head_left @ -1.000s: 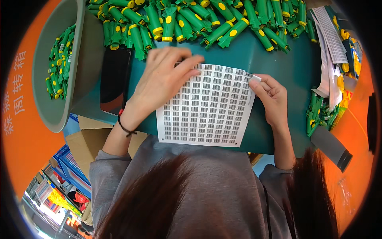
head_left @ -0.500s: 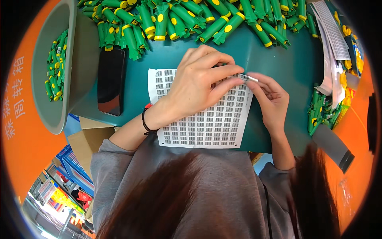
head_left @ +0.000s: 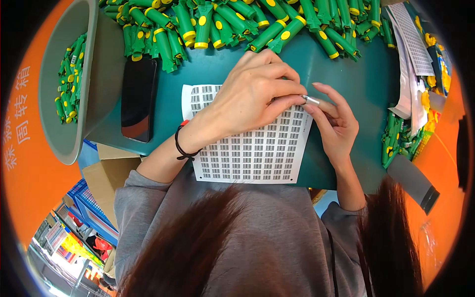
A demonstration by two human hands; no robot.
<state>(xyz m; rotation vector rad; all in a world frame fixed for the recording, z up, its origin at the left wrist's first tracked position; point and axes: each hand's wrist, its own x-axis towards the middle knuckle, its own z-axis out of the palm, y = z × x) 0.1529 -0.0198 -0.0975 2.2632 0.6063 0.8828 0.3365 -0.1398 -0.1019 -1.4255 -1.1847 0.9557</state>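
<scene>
A white sheet of small printed labels [head_left: 247, 161] lies on the green tabletop, partly covered by my left hand [head_left: 260, 91]. Thumb and forefinger of that hand pinch a small curled white strip [head_left: 310, 100] at the sheet's upper right corner; whether it is the sheet's edge or a loose label, I cannot tell. My right hand [head_left: 339, 121] has its thumb and a bent finger against the strip's other end, its forefinger lifted away. A black band circles my left wrist.
Green tubes with yellow ends [head_left: 237, 22] are heaped along the far edge. A grey bin [head_left: 89, 74] at left holds more of them. Beside it lies a black phone [head_left: 138, 99]. More label sheets [head_left: 410, 39] and green-and-yellow pieces sit at right.
My right forefinger has lifted off the white strip and points up. The label sheet has shifted slightly left, and my left hand has moved a little.
</scene>
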